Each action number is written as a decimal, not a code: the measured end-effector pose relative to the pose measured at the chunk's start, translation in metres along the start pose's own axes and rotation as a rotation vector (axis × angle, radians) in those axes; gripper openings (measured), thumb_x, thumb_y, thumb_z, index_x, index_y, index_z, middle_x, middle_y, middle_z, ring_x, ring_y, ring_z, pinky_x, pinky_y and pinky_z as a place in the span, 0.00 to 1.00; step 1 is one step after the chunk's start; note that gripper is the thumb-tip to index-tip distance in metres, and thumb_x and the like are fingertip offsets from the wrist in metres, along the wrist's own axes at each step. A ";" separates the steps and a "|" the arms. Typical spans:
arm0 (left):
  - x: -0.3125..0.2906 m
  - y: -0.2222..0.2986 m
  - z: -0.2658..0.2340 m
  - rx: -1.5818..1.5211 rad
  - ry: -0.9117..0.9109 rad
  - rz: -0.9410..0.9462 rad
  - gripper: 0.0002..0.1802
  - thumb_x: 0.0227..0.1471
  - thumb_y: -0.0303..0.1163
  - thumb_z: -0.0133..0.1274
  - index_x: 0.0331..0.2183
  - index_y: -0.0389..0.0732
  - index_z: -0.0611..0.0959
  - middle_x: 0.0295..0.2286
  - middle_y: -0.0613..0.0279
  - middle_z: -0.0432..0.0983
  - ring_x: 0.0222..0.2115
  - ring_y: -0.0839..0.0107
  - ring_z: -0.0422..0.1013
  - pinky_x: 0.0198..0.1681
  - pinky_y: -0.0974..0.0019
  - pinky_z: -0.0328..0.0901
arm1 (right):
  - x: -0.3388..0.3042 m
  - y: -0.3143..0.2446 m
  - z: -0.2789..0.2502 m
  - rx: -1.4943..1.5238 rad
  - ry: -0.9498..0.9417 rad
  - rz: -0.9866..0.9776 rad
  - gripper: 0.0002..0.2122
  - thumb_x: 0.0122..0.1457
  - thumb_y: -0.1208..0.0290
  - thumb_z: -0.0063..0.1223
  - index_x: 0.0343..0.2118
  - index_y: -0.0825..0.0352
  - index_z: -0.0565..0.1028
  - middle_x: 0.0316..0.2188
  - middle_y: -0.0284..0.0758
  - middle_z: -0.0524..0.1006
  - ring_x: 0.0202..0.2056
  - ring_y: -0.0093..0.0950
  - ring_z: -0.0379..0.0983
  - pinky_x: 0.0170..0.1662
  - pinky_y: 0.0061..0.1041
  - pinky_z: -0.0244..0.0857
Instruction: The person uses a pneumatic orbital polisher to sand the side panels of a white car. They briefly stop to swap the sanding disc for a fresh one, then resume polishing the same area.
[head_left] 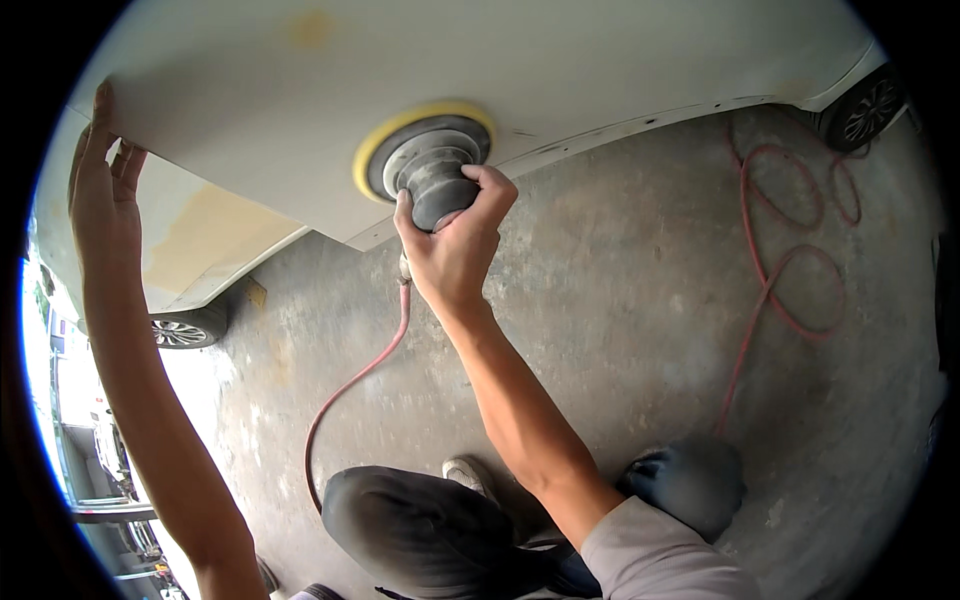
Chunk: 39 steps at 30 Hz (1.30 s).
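Observation:
My right hand (455, 245) is wrapped round the grey body of an air sander (430, 170). Its round pad, with a yellow rim, lies against the pale car door (600, 60). At the left, my left hand (105, 205) grips the door's edge, one finger stretched up along the panel and the others bent round behind it. The door stands out from the car body. A red air hose (350, 385) runs from the sander's rear down toward my knees. What lies under the pad is hidden.
Another red hose (765, 275) lies in loops on the concrete floor (600, 270) at the right. Car wheels show at the left (185, 328) and far right (868, 110). A body panel with a tan patch (205, 240) sits beyond the door. My bent knees (410, 530) are below.

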<state>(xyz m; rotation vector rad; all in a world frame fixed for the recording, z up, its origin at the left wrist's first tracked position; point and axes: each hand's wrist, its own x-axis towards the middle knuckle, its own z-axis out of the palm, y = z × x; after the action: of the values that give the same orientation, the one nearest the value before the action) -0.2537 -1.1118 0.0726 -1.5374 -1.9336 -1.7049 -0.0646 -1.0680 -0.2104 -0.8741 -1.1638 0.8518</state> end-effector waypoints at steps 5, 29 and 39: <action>0.004 0.004 0.002 -0.022 0.031 -0.050 0.35 0.58 0.54 0.56 0.54 0.35 0.77 0.51 0.51 0.72 0.53 0.61 0.70 0.60 0.60 0.64 | -0.008 0.020 -0.005 -0.056 -0.021 0.164 0.32 0.52 0.71 0.67 0.52 0.70 0.55 0.48 0.49 0.60 0.46 0.42 0.71 0.46 0.41 0.71; 0.009 0.005 -0.006 0.006 -0.021 -0.033 0.24 0.62 0.45 0.54 0.52 0.39 0.79 0.42 0.62 0.72 0.45 0.75 0.72 0.52 0.70 0.70 | 0.015 0.032 -0.024 0.331 0.176 0.403 0.32 0.57 0.70 0.59 0.54 0.74 0.48 0.46 0.58 0.64 0.44 0.44 0.74 0.45 0.31 0.80; 0.011 0.003 -0.010 -0.067 -0.017 -0.063 0.22 0.62 0.43 0.54 0.52 0.39 0.79 0.41 0.63 0.73 0.42 0.76 0.71 0.51 0.71 0.71 | 0.034 0.040 -0.042 0.023 0.094 0.175 0.31 0.59 0.67 0.59 0.55 0.74 0.50 0.47 0.58 0.63 0.47 0.42 0.73 0.49 0.34 0.73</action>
<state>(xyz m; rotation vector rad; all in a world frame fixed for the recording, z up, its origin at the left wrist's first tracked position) -0.2618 -1.1145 0.0851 -1.5338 -1.9724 -1.8045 -0.0215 -1.0259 -0.2400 -0.9972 -1.0047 0.9538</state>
